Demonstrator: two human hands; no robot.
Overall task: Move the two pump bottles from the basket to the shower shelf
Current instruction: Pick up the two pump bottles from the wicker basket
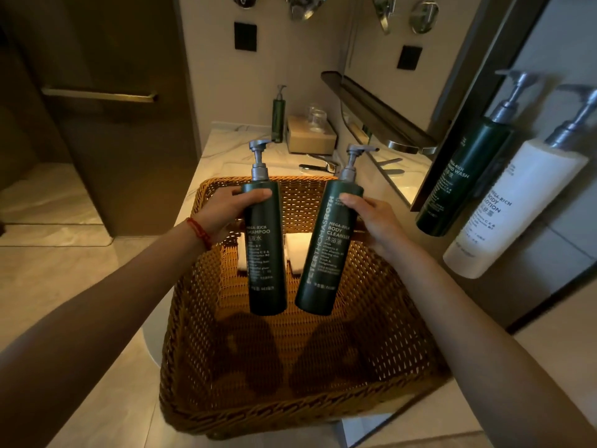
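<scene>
Two dark green pump bottles with silver pumps hang in the air above a brown wicker basket (323, 412). My left hand (226, 211) grips the shampoo bottle (266, 253) near its top, holding it upright. My right hand (374, 221) grips the body cleanser bottle (326, 257), which tilts slightly to the right. Both bottles cast shadows on the basket floor. Folded white towels (298, 253) lie in the basket behind the bottles.
The basket sits on a marble vanity (232, 150) with a faucet (319, 166), a tissue box (310, 137) and another green pump bottle (277, 118). At right, a hand wash bottle (458, 176) and white body lotion bottle (510, 208) stand by the mirror.
</scene>
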